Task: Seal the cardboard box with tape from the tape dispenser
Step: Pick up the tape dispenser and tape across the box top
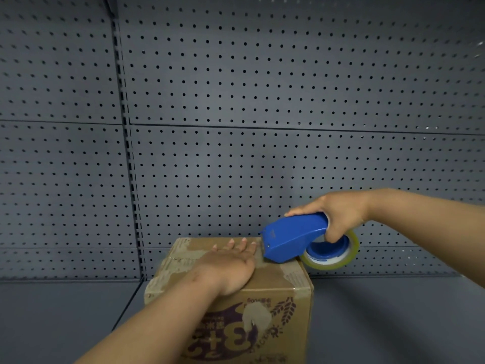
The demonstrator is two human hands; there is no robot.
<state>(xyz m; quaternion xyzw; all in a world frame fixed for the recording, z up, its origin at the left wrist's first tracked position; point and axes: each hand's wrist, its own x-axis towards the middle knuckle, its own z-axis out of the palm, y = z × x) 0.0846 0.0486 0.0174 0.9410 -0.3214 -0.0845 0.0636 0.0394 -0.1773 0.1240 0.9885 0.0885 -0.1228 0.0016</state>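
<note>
I am pressing my left hand flat on top of the box, fingers spread straight and gripping nothing. The box is sitting on the grey shelf in front of the pegboard. My right hand is wrapped around the blue dispenser, fingers curled through its handle, its front edge touching the box's far right top corner. The tape roll is hanging past the box's right side.
</note>
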